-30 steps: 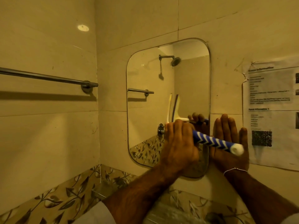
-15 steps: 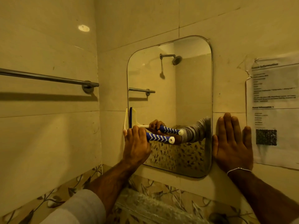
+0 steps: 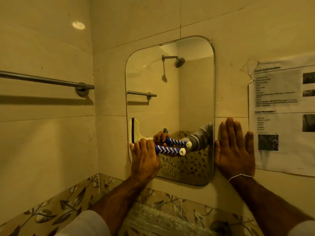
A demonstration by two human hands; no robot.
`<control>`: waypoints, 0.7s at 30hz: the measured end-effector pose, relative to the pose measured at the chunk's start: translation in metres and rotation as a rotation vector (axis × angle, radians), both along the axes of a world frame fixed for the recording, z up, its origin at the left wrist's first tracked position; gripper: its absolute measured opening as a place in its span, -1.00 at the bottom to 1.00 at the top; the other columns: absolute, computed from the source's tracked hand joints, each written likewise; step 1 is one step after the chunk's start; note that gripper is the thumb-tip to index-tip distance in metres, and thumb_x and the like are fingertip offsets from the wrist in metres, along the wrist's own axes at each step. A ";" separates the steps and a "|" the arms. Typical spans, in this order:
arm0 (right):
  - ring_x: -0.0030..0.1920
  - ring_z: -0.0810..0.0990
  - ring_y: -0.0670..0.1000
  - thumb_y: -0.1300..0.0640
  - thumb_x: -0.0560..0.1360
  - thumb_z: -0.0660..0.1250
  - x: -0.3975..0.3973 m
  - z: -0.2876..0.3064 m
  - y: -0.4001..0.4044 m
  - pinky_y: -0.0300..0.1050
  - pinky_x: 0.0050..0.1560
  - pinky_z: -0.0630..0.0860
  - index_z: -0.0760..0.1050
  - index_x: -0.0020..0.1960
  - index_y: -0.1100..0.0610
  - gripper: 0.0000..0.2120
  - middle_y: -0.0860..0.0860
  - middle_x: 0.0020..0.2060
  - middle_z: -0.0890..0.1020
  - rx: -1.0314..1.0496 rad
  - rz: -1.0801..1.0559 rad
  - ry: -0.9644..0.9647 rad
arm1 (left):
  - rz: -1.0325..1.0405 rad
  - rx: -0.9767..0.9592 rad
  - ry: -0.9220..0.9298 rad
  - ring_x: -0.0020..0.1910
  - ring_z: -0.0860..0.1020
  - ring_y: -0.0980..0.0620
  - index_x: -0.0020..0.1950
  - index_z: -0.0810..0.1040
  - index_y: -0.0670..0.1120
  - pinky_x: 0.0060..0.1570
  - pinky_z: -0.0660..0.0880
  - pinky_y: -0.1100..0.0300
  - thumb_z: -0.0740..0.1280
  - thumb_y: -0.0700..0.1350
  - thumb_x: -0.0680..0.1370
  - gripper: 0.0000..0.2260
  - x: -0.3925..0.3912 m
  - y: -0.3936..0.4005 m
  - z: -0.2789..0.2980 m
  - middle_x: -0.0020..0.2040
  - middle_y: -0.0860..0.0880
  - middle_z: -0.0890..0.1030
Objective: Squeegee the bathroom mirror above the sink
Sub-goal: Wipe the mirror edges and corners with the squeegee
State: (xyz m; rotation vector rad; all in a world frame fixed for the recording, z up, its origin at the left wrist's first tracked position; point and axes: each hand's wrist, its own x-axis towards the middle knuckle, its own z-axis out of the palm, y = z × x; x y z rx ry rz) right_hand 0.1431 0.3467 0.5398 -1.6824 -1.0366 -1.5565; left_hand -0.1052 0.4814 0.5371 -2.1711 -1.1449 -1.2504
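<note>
**Blade at the mirror's left edge, lower band**

Head view, the only one we have. Squeegee lies against the mirror, blade upright and parked at the glass's left edge, low on the pane. Handle runs off rightward, nearly level, its blue chevron grip and white end cap pointing toward mid-glass. So the long axis of the handle is horizontal, the blade's vertical.

Our left hand has its fingers wrapped round the handle just behind the blade neck, knuckles toward us. Our right hand rests flat on the tile just beside the mirror's right edge, fingers straight and together, holding nothing; we read it as a brace.

The left hand is the working one. We judge any further stroke has to run rightward or restart higher, since the blade has no glass left on its left side.

Count: one squeegee, one mirror, two hands, one towel rail, one taped paper notice. The second squeegee, rail and the shower head are reflections.
</note>
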 end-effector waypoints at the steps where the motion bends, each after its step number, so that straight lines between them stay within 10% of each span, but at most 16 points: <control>1: 0.67 0.03 0.17 -0.04 0.67 0.00 0.000 0.000 0.000 0.23 0.63 -0.09 0.04 0.68 0.21 -0.36 0.16 0.67 0.06 -0.003 -0.001 -0.001 | -0.011 0.017 -0.001 -0.03 0.46 -0.14 0.07 0.40 -0.11 0.03 0.50 -0.22 0.28 -0.02 0.43 -0.72 0.003 -0.003 0.000 -0.02 -0.14 0.48; 21: 0.67 0.00 0.17 -0.05 0.69 -0.01 0.004 -0.001 0.003 0.24 0.64 -0.14 0.05 0.68 0.22 -0.37 0.17 0.68 0.04 -0.010 0.015 -0.011 | -0.358 0.043 0.031 0.10 0.46 -0.10 0.13 0.37 -0.04 0.32 0.33 -0.25 0.12 -0.01 0.46 -0.72 0.073 -0.140 -0.012 0.09 -0.08 0.48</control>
